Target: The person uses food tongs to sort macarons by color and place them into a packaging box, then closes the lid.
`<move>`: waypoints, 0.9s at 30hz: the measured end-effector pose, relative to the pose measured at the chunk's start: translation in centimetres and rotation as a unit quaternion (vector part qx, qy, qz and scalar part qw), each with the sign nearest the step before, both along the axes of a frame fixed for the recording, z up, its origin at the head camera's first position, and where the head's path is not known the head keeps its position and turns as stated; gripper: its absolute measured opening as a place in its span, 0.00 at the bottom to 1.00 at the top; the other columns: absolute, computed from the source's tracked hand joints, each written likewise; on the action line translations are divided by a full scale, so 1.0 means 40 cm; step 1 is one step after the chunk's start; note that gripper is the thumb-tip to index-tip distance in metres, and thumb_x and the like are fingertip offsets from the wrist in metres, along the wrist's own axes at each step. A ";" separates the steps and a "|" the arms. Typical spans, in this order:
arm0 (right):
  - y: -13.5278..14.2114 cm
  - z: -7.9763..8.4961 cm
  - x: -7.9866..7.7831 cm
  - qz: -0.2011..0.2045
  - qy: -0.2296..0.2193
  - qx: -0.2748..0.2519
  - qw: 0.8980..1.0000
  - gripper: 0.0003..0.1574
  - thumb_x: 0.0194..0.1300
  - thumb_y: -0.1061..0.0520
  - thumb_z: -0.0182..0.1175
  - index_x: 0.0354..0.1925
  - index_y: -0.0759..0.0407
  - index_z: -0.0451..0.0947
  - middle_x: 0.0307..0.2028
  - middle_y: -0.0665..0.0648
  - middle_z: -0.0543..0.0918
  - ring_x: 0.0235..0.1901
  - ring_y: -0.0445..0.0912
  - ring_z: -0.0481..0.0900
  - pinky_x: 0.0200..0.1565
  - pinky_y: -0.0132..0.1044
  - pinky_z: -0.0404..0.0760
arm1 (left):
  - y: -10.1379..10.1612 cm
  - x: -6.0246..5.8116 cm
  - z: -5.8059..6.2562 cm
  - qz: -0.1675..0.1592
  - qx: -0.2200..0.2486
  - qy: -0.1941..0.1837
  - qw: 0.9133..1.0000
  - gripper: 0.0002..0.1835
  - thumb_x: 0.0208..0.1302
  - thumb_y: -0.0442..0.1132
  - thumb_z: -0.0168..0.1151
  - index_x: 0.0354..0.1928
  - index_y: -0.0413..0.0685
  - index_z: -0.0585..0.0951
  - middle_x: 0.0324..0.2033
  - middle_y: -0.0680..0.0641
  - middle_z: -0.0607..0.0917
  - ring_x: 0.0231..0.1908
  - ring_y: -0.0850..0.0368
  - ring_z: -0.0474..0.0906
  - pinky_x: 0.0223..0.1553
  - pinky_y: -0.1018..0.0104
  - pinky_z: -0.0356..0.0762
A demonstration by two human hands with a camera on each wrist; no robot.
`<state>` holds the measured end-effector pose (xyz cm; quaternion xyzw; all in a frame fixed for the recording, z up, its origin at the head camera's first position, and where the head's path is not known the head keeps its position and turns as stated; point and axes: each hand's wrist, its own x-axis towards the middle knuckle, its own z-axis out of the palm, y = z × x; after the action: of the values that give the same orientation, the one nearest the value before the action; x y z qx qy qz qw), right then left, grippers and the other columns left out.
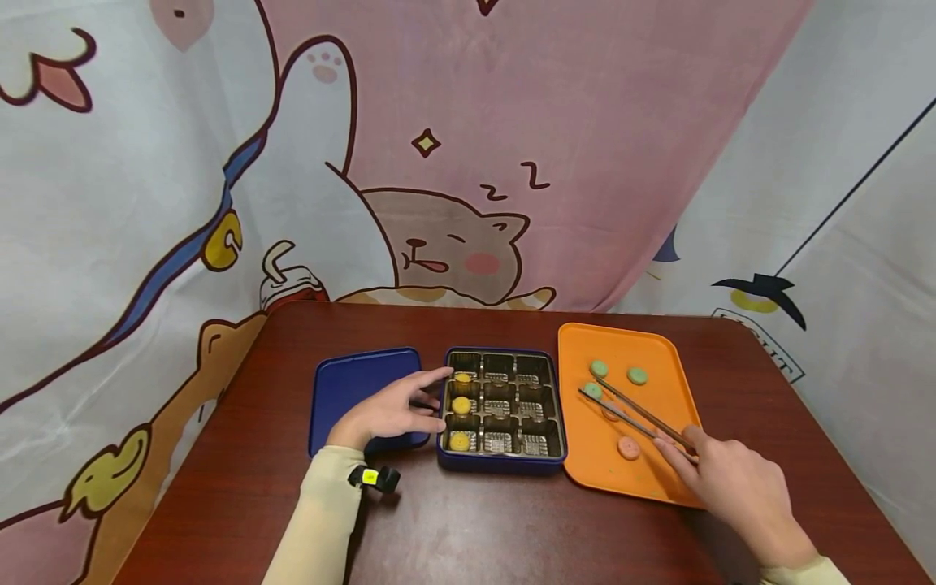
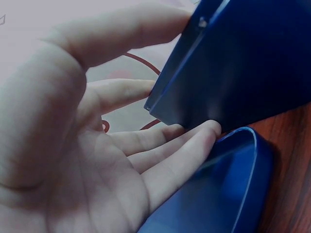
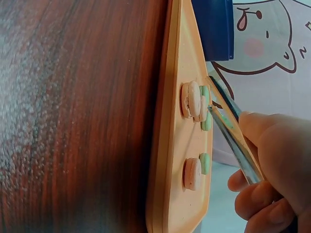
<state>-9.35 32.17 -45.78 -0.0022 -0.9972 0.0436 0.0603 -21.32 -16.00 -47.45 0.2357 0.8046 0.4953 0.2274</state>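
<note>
My left hand stays at the left side of a dark blue square box, its thumb and fingertips at the side wall. Inside, a tray has rows of compartments; yellow macarons sit in its left column. My right hand grips metal tongs over an orange tray. The parted tips of the tongs stand at a green macaron. Two more green macarons lie farther back. Pink macarons lie nearer, one partly covered by the tongs.
A blue lid lies on the brown table left of the box, partly under my left hand. The orange tray stands right beside the box. Behind the table hangs a cartoon-printed cloth.
</note>
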 end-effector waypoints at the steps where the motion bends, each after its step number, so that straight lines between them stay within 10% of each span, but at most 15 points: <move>1: 0.000 0.001 -0.001 -0.001 -0.006 0.001 1.000 0.34 0.74 0.27 0.56 0.32 0.55 0.78 0.12 0.51 0.66 0.13 0.48 0.65 0.12 0.43 0.62 | 0.000 0.000 0.000 0.001 -0.001 0.000 1.000 0.50 0.66 0.41 0.75 0.84 0.57 0.58 0.80 0.42 0.59 0.66 0.42 0.76 0.62 0.47 0.81; 27: 0.000 -0.001 -0.004 0.007 -0.005 0.013 1.000 0.33 0.76 0.29 0.56 0.33 0.55 0.82 0.12 0.51 0.67 0.13 0.47 0.66 0.13 0.44 0.64 | -0.004 -0.005 -0.004 -0.003 0.000 0.006 1.000 0.50 0.65 0.42 0.76 0.84 0.54 0.58 0.80 0.39 0.59 0.66 0.41 0.77 0.61 0.49 0.82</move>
<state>-9.53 32.15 -45.82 0.0051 -0.9980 0.0313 0.0547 -21.51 -16.15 -47.59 0.2410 0.8056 0.4928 0.2237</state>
